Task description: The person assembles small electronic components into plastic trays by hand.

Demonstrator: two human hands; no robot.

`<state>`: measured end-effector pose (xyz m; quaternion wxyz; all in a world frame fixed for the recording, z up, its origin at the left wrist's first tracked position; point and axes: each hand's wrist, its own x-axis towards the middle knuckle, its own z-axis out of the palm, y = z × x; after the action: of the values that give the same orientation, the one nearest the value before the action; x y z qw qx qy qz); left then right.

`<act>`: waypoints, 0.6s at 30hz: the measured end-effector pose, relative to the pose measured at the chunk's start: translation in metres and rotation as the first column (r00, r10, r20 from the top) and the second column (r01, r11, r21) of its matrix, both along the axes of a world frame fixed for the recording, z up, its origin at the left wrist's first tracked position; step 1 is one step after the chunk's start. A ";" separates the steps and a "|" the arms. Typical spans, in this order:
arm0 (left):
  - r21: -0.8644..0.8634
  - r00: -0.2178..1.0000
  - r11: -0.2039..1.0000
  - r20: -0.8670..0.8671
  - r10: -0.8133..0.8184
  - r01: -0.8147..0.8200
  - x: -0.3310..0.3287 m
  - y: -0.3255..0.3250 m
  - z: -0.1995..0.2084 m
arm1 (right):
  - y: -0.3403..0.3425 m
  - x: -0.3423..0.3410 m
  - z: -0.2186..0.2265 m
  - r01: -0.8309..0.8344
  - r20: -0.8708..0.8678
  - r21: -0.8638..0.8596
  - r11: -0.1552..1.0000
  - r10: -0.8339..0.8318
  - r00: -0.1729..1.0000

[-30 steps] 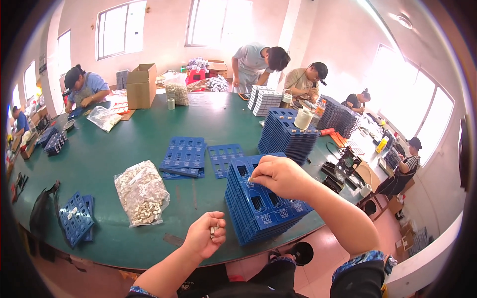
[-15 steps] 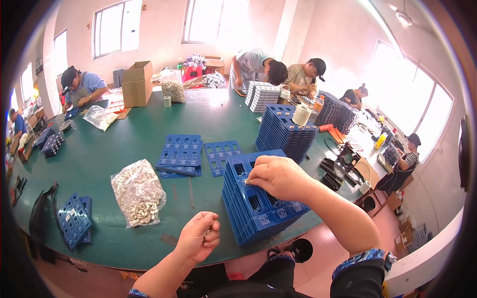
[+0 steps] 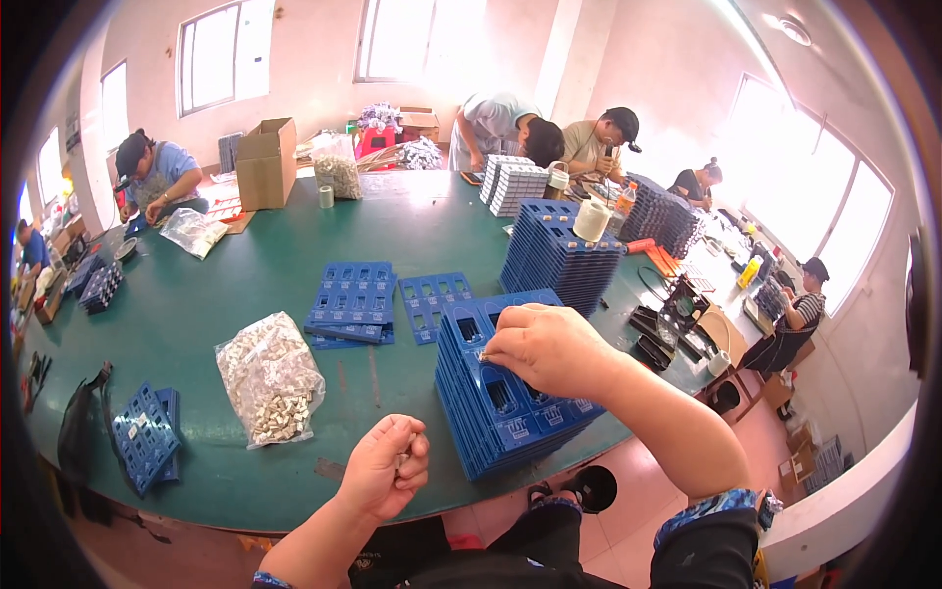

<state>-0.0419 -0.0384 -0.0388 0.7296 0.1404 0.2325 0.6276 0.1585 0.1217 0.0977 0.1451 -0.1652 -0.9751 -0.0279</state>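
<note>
On the near stack of blue circuit-board panels (image 3: 515, 429): the person's right hand (image 3: 551, 348) works over the upper panel, toward its left edge, at the same spot as a second ago.
Right fingers: pinched together on a small metal piece (image 3: 482, 356) at the panel's surface; whether it already rests on the panel cannot be told.
Left hand (image 3: 386, 466): just left of the stack, fingers curled around metal pieces; these showed openly a second ago, but barely a glint shows now, so their number cannot be told.
Meaning of the change: the left fingers seem to have closed further while the right pinch held its place, so this piece appears not yet released.
Clear bag of metal pieces (image 3: 272, 368): on the green worktop (image 3: 412, 236), left of the stack and unmoved.
Loose blue panels (image 3: 353, 294): beyond the bag, also undisturbed.
Far co-worker (image 3: 500, 123): bent lower than a second ago, apart from this work.
</note>
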 end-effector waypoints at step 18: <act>0.131 0.999 0.991 -0.050 0.004 0.003 0.005 0.002 0.024 | -0.022 0.004 -0.006 -0.003 0.019 -0.007 1.000 0.004 1.000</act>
<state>-0.0372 -0.0366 -0.0153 0.7125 0.2035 0.2093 0.6380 0.1628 0.1001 0.0915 0.1354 -0.1637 -0.9768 -0.0259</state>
